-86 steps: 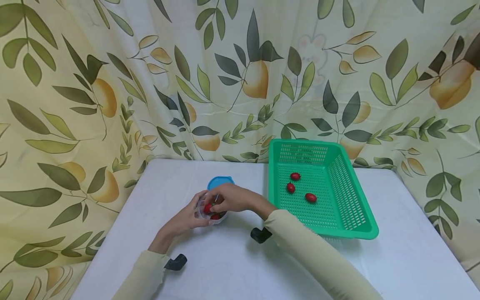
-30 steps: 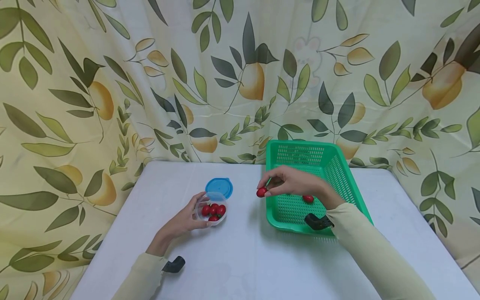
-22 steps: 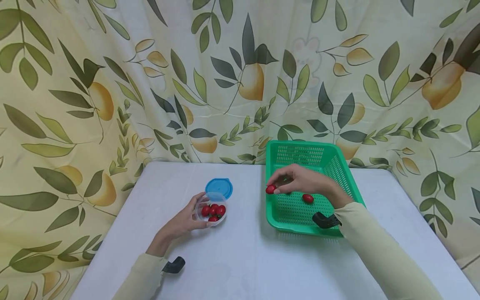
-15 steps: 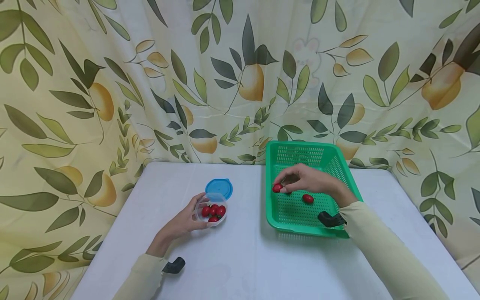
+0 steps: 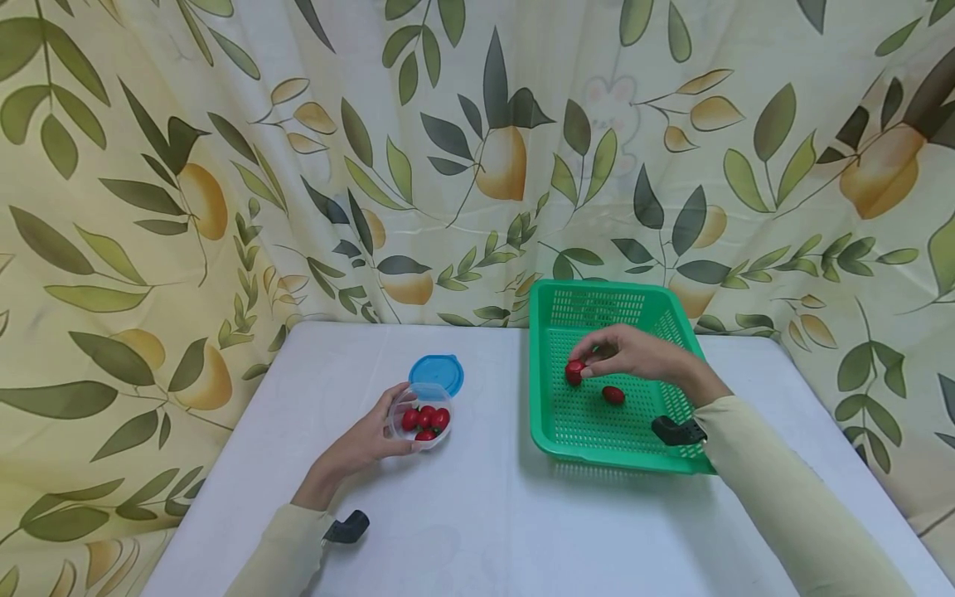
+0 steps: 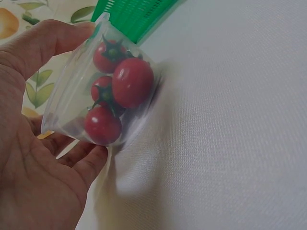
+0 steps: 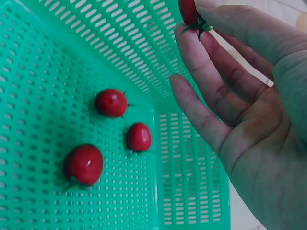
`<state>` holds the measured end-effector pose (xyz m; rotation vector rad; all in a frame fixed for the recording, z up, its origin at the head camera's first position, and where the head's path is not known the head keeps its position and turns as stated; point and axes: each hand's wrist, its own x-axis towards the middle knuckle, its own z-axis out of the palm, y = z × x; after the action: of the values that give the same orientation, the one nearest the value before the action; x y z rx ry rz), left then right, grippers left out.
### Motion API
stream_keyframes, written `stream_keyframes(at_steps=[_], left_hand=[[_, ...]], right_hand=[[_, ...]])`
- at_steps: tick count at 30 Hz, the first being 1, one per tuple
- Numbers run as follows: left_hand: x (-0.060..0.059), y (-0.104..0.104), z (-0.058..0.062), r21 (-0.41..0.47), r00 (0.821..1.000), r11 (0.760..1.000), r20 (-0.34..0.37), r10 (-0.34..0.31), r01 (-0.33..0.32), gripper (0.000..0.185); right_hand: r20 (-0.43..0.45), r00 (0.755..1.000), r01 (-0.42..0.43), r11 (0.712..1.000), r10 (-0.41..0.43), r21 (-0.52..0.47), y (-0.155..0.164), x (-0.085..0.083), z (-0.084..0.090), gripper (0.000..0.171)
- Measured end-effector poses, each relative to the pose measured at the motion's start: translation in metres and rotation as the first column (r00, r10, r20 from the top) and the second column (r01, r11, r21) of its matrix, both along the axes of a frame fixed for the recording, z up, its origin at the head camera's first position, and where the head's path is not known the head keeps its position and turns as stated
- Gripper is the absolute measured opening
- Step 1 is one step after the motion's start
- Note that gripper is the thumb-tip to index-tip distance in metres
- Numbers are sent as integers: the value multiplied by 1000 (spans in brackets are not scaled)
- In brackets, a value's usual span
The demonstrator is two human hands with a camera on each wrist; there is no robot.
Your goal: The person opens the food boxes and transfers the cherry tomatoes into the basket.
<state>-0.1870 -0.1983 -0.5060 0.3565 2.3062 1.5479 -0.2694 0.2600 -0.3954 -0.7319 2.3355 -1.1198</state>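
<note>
- Right hand: grip pinches a small red cherry tomato with green calyx between thumb and fingertips, held over the inside of the green perforated plastic basket, not yet on its floor.
- Handling, my read: tomato is light, smooth-skinned, a bit slippery and easy to bruise or split. Best taken across its widest part with a soft fingertip pinch, not by the calyx.
- Left hand: grip curls round the small clear plastic cup, which stands on the white desk. Cup wall looks thin and flexible; hold it low, don't squeeze.
- Cup contents: four red tomatoes visible, some with stems.
- Basket contents: three loose red tomatoes on the floor, apart from each other.
- Round blue plastic lid lies on the desk just behind the cup.
</note>
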Motion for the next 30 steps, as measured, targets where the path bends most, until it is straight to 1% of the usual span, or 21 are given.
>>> stream_keyframes(at_steps=[8,16,19,30], left_hand=[[-1,-1,0,1,1000,1000,0,-3,3,101],[0,-1,0,0,1000,1000,0,-4,4,100],[0,-1,0,1,1000,1000,1,-3,3,100],[-1,-1,-2,0,1000,1000,-2,-8,8,100]], right_hand=[[0,999,39,999,-39,21,11,-2,-3,30],[11,1000,8,1000,-8,4,15,-1,-2,46],[-2,1000,0,1000,0,7,14,-1,-1,48],[-35,999,-24,1000,24,-18,-4,0,2,39]])
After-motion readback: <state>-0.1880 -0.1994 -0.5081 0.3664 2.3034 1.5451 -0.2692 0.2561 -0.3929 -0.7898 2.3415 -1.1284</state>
